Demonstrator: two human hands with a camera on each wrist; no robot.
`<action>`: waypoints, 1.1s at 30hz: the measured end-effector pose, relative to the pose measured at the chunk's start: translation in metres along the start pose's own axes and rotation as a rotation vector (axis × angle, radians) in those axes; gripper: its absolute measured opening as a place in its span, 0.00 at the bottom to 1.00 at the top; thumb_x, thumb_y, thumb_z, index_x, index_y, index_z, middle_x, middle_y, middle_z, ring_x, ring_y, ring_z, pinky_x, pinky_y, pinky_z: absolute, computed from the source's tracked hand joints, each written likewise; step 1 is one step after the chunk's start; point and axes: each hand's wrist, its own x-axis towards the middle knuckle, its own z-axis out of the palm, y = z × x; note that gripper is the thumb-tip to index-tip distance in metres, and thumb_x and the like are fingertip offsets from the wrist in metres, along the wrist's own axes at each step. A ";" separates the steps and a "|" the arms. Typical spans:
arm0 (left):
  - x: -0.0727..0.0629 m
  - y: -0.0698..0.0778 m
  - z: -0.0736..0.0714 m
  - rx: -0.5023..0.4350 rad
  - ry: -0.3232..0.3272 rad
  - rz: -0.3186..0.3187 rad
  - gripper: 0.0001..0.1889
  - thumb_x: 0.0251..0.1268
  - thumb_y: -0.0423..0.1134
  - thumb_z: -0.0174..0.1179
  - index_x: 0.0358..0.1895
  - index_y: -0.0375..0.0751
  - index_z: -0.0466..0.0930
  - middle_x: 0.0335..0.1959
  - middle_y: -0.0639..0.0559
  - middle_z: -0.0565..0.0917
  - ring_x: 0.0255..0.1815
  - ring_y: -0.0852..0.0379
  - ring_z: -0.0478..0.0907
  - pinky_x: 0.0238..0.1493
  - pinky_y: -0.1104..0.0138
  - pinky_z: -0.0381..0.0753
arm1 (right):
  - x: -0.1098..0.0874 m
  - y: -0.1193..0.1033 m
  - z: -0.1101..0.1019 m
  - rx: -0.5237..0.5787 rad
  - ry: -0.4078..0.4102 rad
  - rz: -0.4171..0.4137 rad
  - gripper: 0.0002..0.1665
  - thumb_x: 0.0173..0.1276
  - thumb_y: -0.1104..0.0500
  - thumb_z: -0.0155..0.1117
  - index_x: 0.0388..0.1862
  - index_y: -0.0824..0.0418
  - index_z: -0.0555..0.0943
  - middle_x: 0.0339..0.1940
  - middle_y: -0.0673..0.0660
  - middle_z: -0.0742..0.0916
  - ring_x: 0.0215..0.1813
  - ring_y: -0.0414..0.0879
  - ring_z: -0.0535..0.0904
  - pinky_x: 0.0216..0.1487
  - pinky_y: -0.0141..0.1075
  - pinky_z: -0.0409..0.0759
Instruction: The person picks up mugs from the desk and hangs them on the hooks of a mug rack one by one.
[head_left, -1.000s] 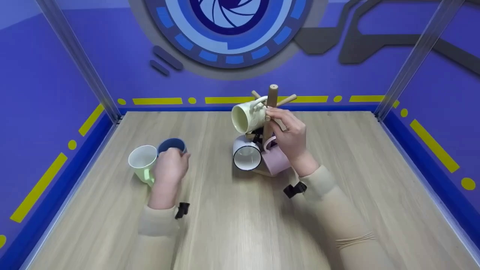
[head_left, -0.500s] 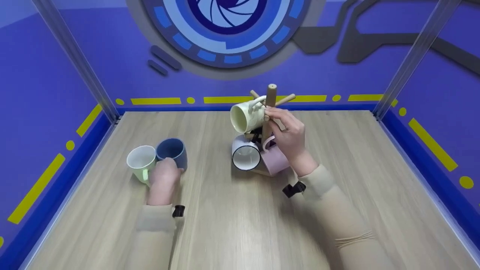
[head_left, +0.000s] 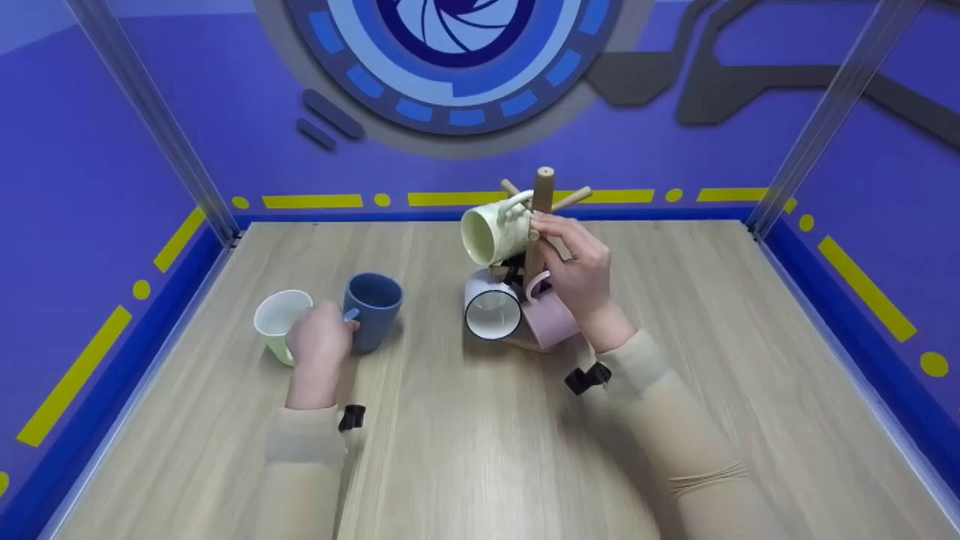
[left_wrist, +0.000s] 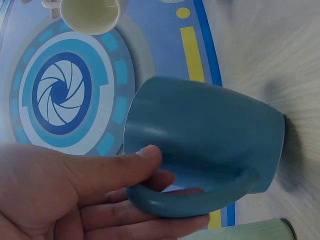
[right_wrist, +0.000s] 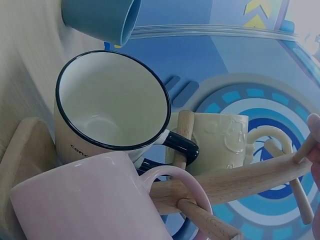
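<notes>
My left hand (head_left: 319, 337) grips the handle of a blue mug (head_left: 379, 319); in the left wrist view the thumb (left_wrist: 147, 152) lies at the top of the handle. The mug stands nearly upright, and whether its base touches the table cannot be told. Just left of it is a light green mug (head_left: 281, 311), partly behind that hand. My right hand (head_left: 581, 262) pinches a front peg of a wooden mug tree (head_left: 544, 187). On the tree hang a cream mug (head_left: 499, 234), a white mug (head_left: 493, 315) with a dark rim and a pink mug (head_left: 553, 322).
Bare pegs (head_left: 574, 197) stick out at the back of the tree's top. The wood-grain table (head_left: 450, 435) is bounded by blue printed panels (head_left: 82, 225) at the back and sides. Metal corner posts (head_left: 817, 135) stand at the rear.
The blue mug has moved right, away from the green mug, and its handle now shows at the left. My left hand has gone from over the mug to its handle. The right hand stays.
</notes>
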 end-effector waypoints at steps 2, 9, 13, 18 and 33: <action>0.001 0.001 0.000 -0.028 0.053 0.021 0.15 0.68 0.44 0.67 0.38 0.32 0.86 0.39 0.31 0.88 0.44 0.31 0.86 0.40 0.43 0.82 | 0.000 0.000 0.000 0.002 0.001 0.001 0.11 0.60 0.75 0.74 0.41 0.69 0.89 0.43 0.64 0.92 0.48 0.56 0.90 0.59 0.31 0.84; 0.003 0.007 0.004 -0.114 0.137 0.077 0.16 0.69 0.46 0.67 0.48 0.36 0.88 0.45 0.34 0.90 0.45 0.34 0.86 0.45 0.44 0.82 | -0.001 0.000 0.000 -0.003 0.001 0.008 0.11 0.59 0.75 0.74 0.41 0.68 0.89 0.43 0.64 0.92 0.49 0.55 0.90 0.60 0.32 0.83; -0.001 0.013 0.001 -0.131 0.123 0.085 0.17 0.70 0.46 0.66 0.52 0.37 0.88 0.48 0.35 0.90 0.47 0.36 0.87 0.48 0.45 0.83 | -0.001 0.001 -0.001 0.001 0.005 0.005 0.11 0.59 0.75 0.74 0.42 0.68 0.89 0.43 0.64 0.92 0.49 0.56 0.90 0.59 0.32 0.84; -0.011 0.023 -0.009 -0.154 0.128 0.097 0.18 0.70 0.46 0.67 0.54 0.38 0.87 0.49 0.35 0.89 0.49 0.36 0.87 0.51 0.45 0.84 | -0.002 0.001 -0.001 0.009 0.006 0.003 0.12 0.59 0.75 0.74 0.42 0.69 0.89 0.44 0.65 0.92 0.49 0.56 0.90 0.59 0.33 0.84; -0.056 0.073 -0.036 -0.276 0.125 0.265 0.17 0.65 0.45 0.71 0.51 0.38 0.89 0.46 0.40 0.91 0.50 0.40 0.89 0.54 0.47 0.86 | -0.009 0.001 0.002 -0.016 0.001 0.009 0.14 0.63 0.75 0.70 0.47 0.68 0.88 0.49 0.65 0.91 0.54 0.56 0.88 0.64 0.36 0.83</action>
